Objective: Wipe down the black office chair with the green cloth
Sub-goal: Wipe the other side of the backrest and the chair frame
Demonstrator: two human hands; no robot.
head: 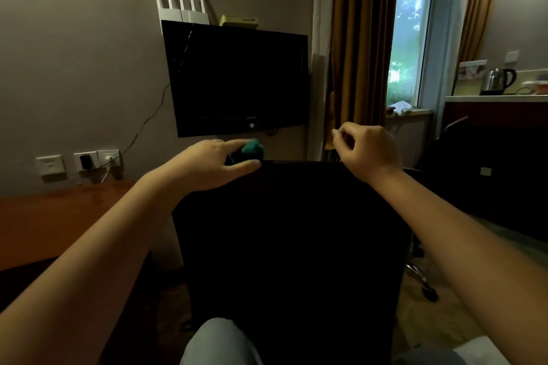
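The black office chair [293, 231] stands right in front of me, its tall backrest filling the middle of the view. My left hand [213, 164] grips the bunched green cloth [252, 149] at the top left corner of the backrest, with the thumb lying along the top edge. My right hand [367, 151] hovers just above the top right corner, fingers loosely curled and holding nothing. The chair's seat is hidden behind the backrest.
A wall-mounted black TV [237, 77] hangs behind the chair, with a white router [181, 6] on top. A wooden desk [53, 225] lies at the left under wall sockets [98, 161]. A kettle [498, 80] sits on a counter at the right. The chair's chrome base [421, 278] shows low right.
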